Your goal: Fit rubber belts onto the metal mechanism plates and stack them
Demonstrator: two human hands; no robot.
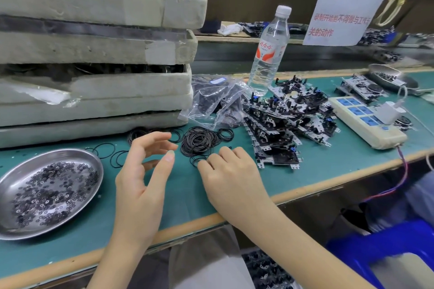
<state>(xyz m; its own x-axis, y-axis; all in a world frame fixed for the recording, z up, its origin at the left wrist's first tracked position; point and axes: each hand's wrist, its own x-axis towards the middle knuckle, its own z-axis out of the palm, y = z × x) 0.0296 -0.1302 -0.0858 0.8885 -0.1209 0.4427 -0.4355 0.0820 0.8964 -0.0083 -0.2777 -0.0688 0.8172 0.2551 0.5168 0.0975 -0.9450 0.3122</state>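
We see the left hand (143,171) open and empty; right hand (231,171) fingers curled onto loose rubber belts (199,141), grasp unclear. Mechanism plates (281,119) lie piled just right, washer dish (47,190) left.

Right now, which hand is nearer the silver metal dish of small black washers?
Left. The left hand hovers just right of the silver metal dish; the right hand rests farther right.

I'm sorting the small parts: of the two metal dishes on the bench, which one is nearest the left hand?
The big oval dish of small black washers, just beside the left hand. The other dish sits far back right, behind the power strip.
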